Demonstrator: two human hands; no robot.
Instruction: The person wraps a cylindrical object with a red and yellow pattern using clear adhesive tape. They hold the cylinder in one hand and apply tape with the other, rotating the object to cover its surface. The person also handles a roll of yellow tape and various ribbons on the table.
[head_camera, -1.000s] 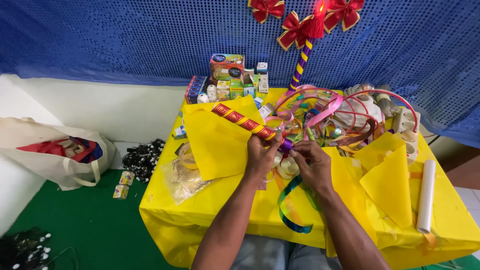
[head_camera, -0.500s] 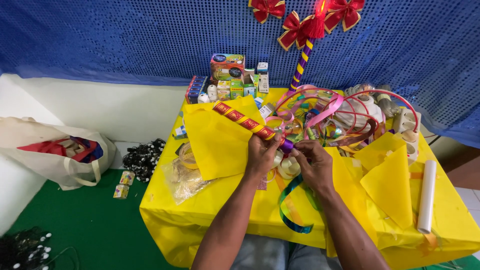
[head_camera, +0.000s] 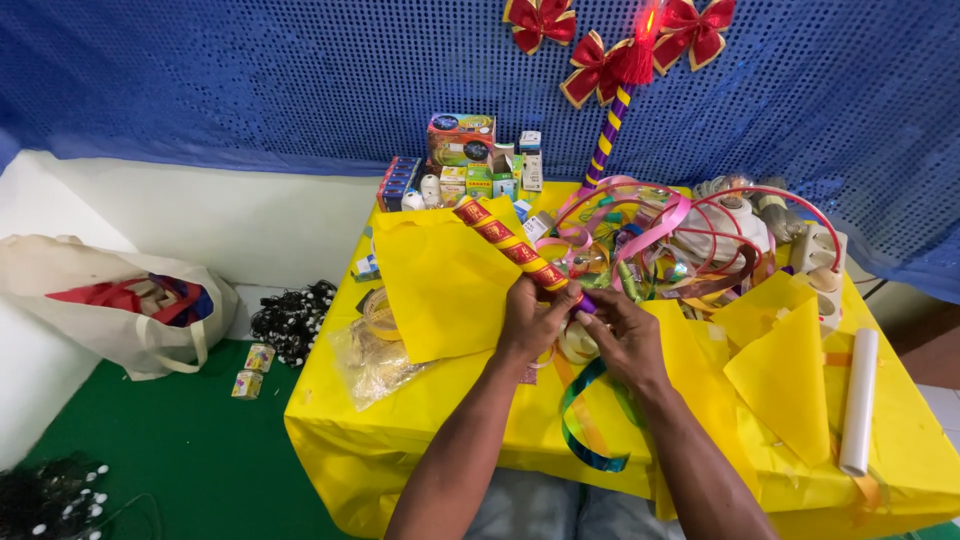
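My left hand (head_camera: 530, 318) grips the lower end of a stick wrapped in red and gold ribbon (head_camera: 505, 243), which slants up to the left over a yellow sheet (head_camera: 445, 280). My right hand (head_camera: 622, 335) pinches the stick's purple end just beside the left hand. A green and gold ribbon (head_camera: 590, 425) hangs from under my hands and curls down over the front of the yellow-covered table (head_camera: 400, 430). A roll of tape (head_camera: 578, 345) lies partly hidden under my right hand.
A tangle of pink and red ribbon loops (head_camera: 680, 240) lies at the back right beside yellow sheets (head_camera: 790, 375) and a white roll (head_camera: 860, 400). Small boxes (head_camera: 460, 150) stand at the back. A striped stick with red bows (head_camera: 610, 90) rises there. A cloth bag (head_camera: 110, 305) sits on the green floor.
The wrapped stick's far end has shifted slightly; both hands stay together at its lower end.
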